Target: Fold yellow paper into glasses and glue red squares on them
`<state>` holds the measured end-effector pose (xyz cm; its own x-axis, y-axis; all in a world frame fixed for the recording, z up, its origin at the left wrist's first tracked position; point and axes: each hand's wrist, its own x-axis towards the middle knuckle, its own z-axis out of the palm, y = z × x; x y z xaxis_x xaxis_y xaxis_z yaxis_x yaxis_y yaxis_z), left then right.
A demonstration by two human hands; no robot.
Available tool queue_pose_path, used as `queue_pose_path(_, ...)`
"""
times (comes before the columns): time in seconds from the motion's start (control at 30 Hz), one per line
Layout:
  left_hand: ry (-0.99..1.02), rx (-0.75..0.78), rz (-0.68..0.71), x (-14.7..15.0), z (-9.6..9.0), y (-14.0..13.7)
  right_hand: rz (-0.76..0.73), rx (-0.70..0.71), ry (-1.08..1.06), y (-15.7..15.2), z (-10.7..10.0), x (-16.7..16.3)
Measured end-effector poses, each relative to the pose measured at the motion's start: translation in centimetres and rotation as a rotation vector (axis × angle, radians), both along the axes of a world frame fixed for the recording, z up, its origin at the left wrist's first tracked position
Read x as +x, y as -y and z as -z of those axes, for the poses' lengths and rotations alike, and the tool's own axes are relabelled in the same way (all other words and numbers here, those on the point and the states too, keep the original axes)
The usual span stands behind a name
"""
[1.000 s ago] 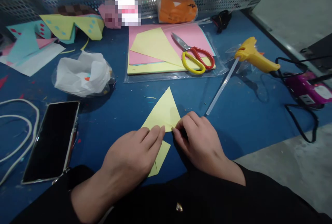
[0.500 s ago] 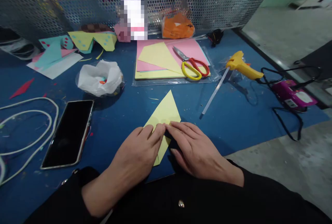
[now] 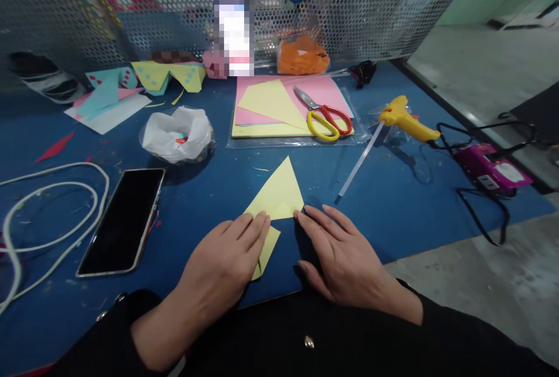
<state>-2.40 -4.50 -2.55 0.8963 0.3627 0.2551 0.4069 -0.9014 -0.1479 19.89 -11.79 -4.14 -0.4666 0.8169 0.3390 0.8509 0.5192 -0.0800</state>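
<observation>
A folded sheet of yellow paper (image 3: 279, 191) lies on the blue table, its pointed tip aimed away from me. My left hand (image 3: 229, 258) rests on its left side with the fingertips pressing along the lower fold. A loose yellow flap (image 3: 267, 253) sticks out beneath those fingers. My right hand (image 3: 336, 252) lies flat with spread fingers, its index fingertip touching the paper's right corner. The thumb stands apart from the other fingers. What lies under the left palm is hidden.
Scissors (image 3: 325, 121) lie on a plastic sleeve of coloured paper (image 3: 248, 131). To the right are a yellow glue gun (image 3: 408, 118) and a purple power block (image 3: 491, 170). At left are a phone (image 3: 122, 223), a white cable (image 3: 98, 191) and a paper-lined bowl (image 3: 174, 132).
My right hand has slid right along the fold to the paper's corner, away from the left hand. My left hand has shifted slightly left, still pressing. The camera view has moved a little.
</observation>
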Motion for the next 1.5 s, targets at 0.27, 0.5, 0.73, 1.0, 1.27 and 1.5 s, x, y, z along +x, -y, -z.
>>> queue_pose_path(0.27, -0.064, 0.011, -0.009, 0.2, -0.2, 0.1, -0.004, -0.019, -0.04, -0.9, -0.6, -0.3)
queue_pose_path(0.5, -0.035, 0.001, 0.013, -0.1, 0.1, 0.0, -0.074, -0.119, -0.045, -1.4, -0.1, -0.9)
queue_pose_path(0.73, -0.054, -0.027, -0.006, -0.1, 0.3, 0.1, -0.133, -0.118, -0.02, -1.8, -0.7, -1.3)
queue_pose_path(1.0, -0.019, -0.016, -0.056, 0.4, 0.4, 0.7, -0.109, -0.135, -0.007, -1.7, -0.9, -1.7)
queue_pose_path(1.27, 0.208, -0.244, -0.293, -0.4, -0.9, 0.8, -0.054, 0.029, 0.043, -2.9, -1.4, 0.5)
queue_pose_path(1.5, 0.249, -0.238, -0.395, 0.8, -0.4, 3.8, -0.159, 0.053, 0.264, -4.7, -2.2, 0.3)
